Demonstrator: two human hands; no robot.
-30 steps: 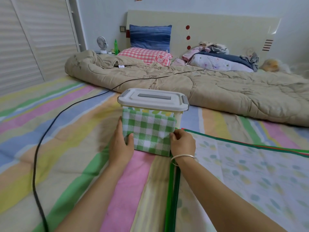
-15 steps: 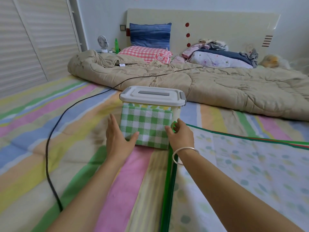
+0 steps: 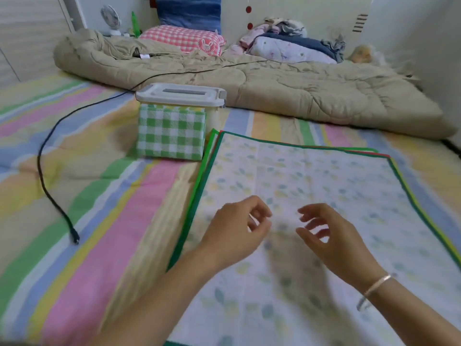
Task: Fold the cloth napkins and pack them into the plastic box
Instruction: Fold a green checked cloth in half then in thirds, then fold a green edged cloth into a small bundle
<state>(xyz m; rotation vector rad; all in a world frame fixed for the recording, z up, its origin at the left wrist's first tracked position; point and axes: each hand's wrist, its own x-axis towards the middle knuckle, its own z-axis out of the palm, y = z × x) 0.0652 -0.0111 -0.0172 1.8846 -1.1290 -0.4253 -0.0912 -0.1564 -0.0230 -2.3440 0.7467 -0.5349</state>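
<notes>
The striped bed sheet (image 3: 99, 221) fills the view, spreading under and to the left of both hands. Well beyond the hands, a beige quilt (image 3: 299, 96) lies bunched across the far side of the bed. Directly beneath the hands, a leaf-print napkin (image 3: 324, 176) with a green border lies flat, reaching ahead and to the right of them; other coloured edges peeking out at its far corners show more cloths stacked under it. Ahead and to the left of the left hand stands the plastic box (image 3: 180, 96) with its lid on. A folded green checked napkin (image 3: 171, 133) leans upright against the box's near wall, outside it. A black cable (image 3: 50, 191) trails further left. The left hand (image 3: 239, 228) and right hand (image 3: 329, 236) sit close together over the leaf-print napkin, fingers loosely curled, grasping nothing; the blur hides whether they touch the cloth. A bracelet (image 3: 376, 283) circles the right wrist.
</notes>
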